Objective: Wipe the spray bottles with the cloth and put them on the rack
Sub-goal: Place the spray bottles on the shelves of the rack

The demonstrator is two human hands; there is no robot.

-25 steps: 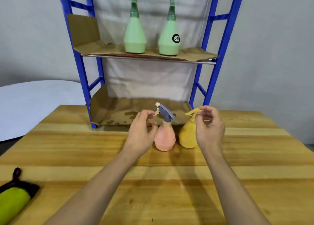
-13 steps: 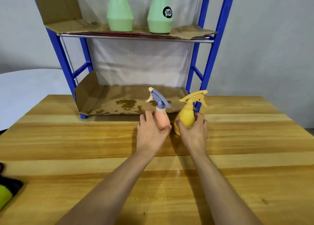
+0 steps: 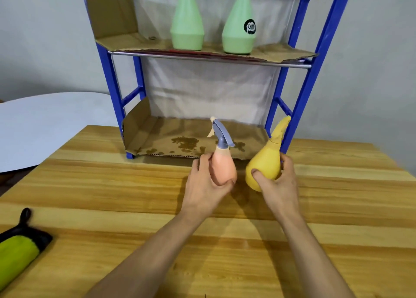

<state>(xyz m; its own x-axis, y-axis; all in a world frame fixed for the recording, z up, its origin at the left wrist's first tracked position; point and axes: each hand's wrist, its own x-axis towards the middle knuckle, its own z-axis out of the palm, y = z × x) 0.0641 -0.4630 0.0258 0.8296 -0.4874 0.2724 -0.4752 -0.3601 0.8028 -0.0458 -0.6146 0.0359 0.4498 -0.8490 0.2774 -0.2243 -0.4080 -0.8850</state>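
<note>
**Both small bottles in hand, rack straight ahead**

Holding one bottle apiece, the person has both hands over the wooden plank bench (image 3: 112, 185). The left hand (image 3: 206, 188) has its fingers (image 3: 198, 165) clamped round the belly of the pear-shaped salmon-pink plastic spray bottle with a grey-blue trigger head (image 3: 224, 167). The right hand (image 3: 278, 185) wraps the pear-shaped mustard-yellow plastic spray bottle (image 3: 263, 169) the same way, thumb across its front.

The pink bottle stands close to upright, nozzle turned toward 11 o'clock. The yellow one leans, its long axis tipping toward 1 o'clock, its neck just in front of the rack's right post. Both look matte and dry; whether they rest on the bench or are lifted I cannot tell.

The blue metal rack (image 3: 304, 99) lies at 12 o'clock from both hands, its stained cardboard-lined lower shelf (image 3: 180, 138) just beyond the bottles. Each hand is about equally near it. Two tall pale-green plastic bottles (image 3: 186, 27) occupy the upper shelf.

The lime-green and black rolled cloth (image 3: 18, 250) lies well apart at 8 o'clock, nearer the left hand, so wiping appears to call for freeing a hand first.
</note>
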